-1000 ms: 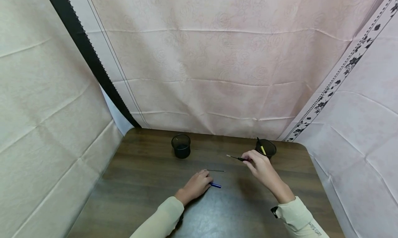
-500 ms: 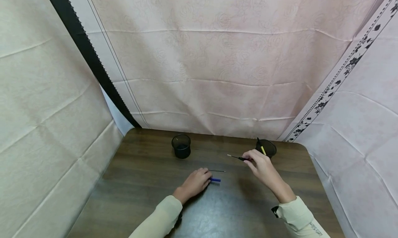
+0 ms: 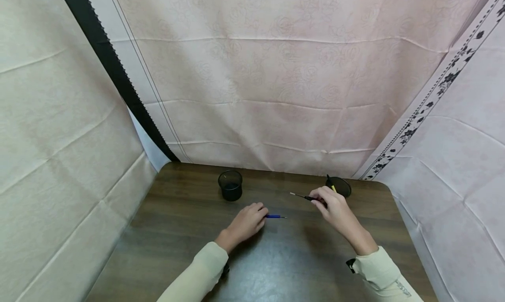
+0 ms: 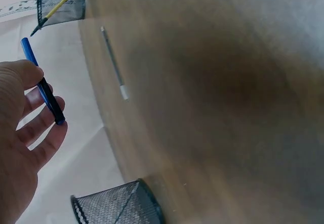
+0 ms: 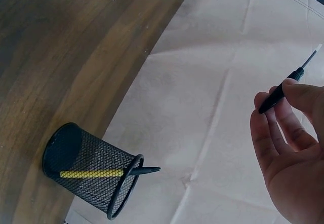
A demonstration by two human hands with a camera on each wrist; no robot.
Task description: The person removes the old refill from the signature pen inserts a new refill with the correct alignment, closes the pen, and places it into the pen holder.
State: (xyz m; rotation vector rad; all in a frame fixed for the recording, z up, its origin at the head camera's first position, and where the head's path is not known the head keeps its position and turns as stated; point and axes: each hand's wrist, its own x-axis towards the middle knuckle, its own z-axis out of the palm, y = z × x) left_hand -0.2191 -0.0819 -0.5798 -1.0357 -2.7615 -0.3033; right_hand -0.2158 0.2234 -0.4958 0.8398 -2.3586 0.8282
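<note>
The left hand (image 3: 247, 222) pinches the blue tube (image 4: 46, 91), the right hand (image 3: 335, 211) pinches the black pen part (image 5: 278, 94), and the thin grey refill (image 4: 112, 57) lies on the table (image 3: 169, 223), lengthwise left to right, nearer to the left hand.

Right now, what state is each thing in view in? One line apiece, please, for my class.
Left hand: pinching the blue tube
Blue tube: held between thumb and fingers
Thin rod: lying loose on the table
Right hand: pinching the black pen piece
Black pen piece: held, slim tip jutting out
Left cup: upright, nothing seen above its rim
Right cup: upright, in use
Yellow pen: leaning inside right cup
</note>
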